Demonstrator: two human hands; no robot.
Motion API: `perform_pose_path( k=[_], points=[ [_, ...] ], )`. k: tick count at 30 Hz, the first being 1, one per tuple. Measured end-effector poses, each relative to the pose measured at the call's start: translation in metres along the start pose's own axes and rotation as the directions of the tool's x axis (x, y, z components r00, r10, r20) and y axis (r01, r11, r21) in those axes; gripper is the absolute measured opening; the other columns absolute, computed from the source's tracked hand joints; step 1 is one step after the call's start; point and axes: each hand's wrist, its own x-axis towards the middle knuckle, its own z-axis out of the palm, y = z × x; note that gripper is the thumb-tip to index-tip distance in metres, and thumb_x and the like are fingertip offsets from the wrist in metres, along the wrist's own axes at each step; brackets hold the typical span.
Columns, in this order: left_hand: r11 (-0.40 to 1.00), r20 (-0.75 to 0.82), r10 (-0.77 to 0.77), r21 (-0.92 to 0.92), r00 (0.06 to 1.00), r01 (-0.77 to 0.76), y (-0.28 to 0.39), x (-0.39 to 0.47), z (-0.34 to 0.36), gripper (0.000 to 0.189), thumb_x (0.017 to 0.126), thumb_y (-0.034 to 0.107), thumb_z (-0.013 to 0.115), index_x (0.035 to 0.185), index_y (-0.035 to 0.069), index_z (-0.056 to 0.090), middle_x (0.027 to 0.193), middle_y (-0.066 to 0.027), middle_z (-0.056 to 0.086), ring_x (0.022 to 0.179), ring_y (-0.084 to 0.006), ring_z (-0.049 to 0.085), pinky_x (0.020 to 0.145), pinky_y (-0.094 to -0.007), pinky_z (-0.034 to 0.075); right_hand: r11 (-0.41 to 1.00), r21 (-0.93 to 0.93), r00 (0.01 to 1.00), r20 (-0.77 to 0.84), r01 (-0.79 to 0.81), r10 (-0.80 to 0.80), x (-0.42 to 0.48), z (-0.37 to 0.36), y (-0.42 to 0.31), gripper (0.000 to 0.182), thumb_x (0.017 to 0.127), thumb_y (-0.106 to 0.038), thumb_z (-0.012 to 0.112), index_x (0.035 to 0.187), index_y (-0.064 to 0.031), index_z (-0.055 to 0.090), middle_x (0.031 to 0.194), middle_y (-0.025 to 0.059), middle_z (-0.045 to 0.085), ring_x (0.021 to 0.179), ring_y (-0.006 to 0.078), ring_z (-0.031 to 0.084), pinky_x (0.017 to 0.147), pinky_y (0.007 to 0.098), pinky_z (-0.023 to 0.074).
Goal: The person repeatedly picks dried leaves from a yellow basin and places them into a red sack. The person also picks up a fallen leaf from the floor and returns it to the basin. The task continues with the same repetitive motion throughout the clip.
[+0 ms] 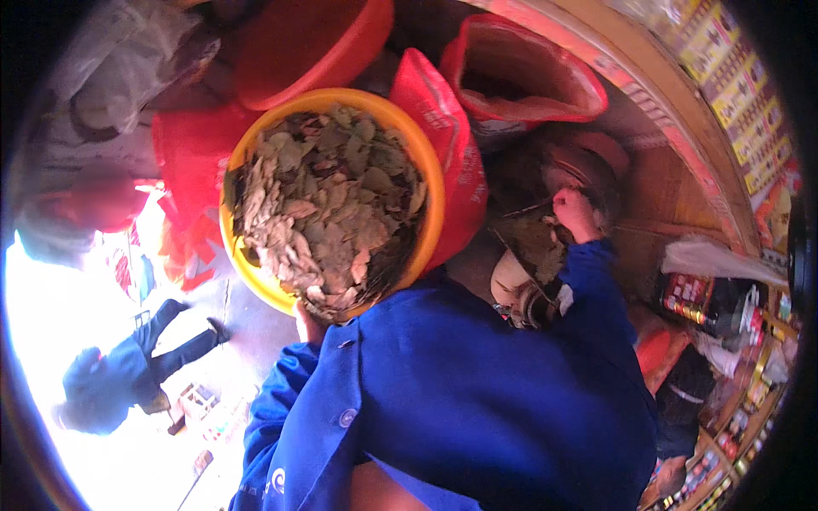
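Note:
A round yellow basin (436, 185) full of dry brown-green leaves (332, 198) rests against the front of my blue jacket. My left hand (308, 324) grips the near rim of this basin, its fingers partly hidden under the edge. Off to the right, my right hand (575, 216) is reached out with curled fingers beside a dark brown rounded vessel (585, 163). A thin stick or cord (527, 209) runs up to that hand. Below it hangs a brownish, roughly triangular piece (533, 246); shadow hides whether the fingers hold it.
Red sacks (457, 140) stand behind the basin, one open-mouthed (594, 96). A large red tub (313, 57) leans at the top. A curved wooden counter edge (690, 96) bounds the right, with shelves of goods (735, 441) below. A person (108, 383) is in the bright doorway.

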Motion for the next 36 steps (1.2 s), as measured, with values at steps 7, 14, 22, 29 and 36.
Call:
perform_pose_path(
  k=[7,14,22,29,36],
  points=[
    [0.992,-0.132,0.024,-0.116,0.991,-0.039,-0.007,0.005,-0.016,0.044,0.088,0.044,0.037,0.113,0.009,0.048,0.106,-0.0079,0.054,0.097,-0.0258,0.051,0.089,-0.0418,0.04,0.594,0.357,0.662,-0.104,0.721,-0.742,-0.038,-0.041,-0.215,0.025,0.069,-0.008,0.06,0.094,-0.004,0.057,0.101,0.0142,0.057,0.092,0.0258,0.057,0.078,0.0368,0.0456],
    [0.998,-0.132,0.046,-0.046,0.99,-0.053,0.009,-0.008,0.038,0.043,0.088,0.038,0.035,0.116,0.006,0.046,0.11,-0.0099,0.054,0.1,-0.0259,0.052,0.091,-0.0387,0.04,0.524,-0.152,0.543,0.312,0.838,-0.779,-0.013,0.026,-0.284,0.05,0.062,-0.016,0.064,0.111,-0.0093,0.055,0.136,0.0173,0.023,0.115,0.0423,0.032,0.096,0.0556,0.0235],
    [0.994,-0.133,0.022,-0.105,0.991,-0.037,0.008,-0.003,0.017,0.043,0.085,0.041,0.042,0.11,0.006,0.049,0.102,-0.009,0.056,0.092,-0.025,0.055,0.083,-0.0378,0.045,0.49,-0.232,0.542,0.326,0.84,-0.775,0.029,0.061,-0.316,0.03,0.065,-0.009,0.057,0.094,-0.0078,0.061,0.116,0.0143,0.041,0.095,0.0342,0.047,0.082,0.0493,0.039],
    [0.995,-0.214,0.07,-0.05,0.974,-0.083,0.009,-0.006,0.027,0.041,0.085,0.039,0.044,0.107,0.006,0.05,0.095,-0.0081,0.058,0.084,-0.0235,0.057,0.075,-0.0361,0.048,0.635,0.153,0.634,0.062,0.757,-0.771,0.056,0.076,-0.31,0.027,0.063,0.002,0.056,0.089,-0.0068,0.059,0.091,0.0147,0.053,0.078,0.0314,0.056,0.067,0.0402,0.0449],
    [0.992,-0.246,0.037,-0.109,0.969,-0.065,0.011,-0.009,0.032,0.038,0.086,0.038,0.043,0.108,0.007,0.049,0.095,-0.0082,0.058,0.082,-0.024,0.058,0.074,-0.0362,0.048,0.672,0.559,0.749,0.13,0.486,-0.65,0.068,0.057,-0.325,0.032,0.061,0.003,0.057,0.091,-0.0068,0.058,0.07,0.0029,0.052,0.065,0.0137,0.052,0.056,0.0268,0.0405]
  ],
)
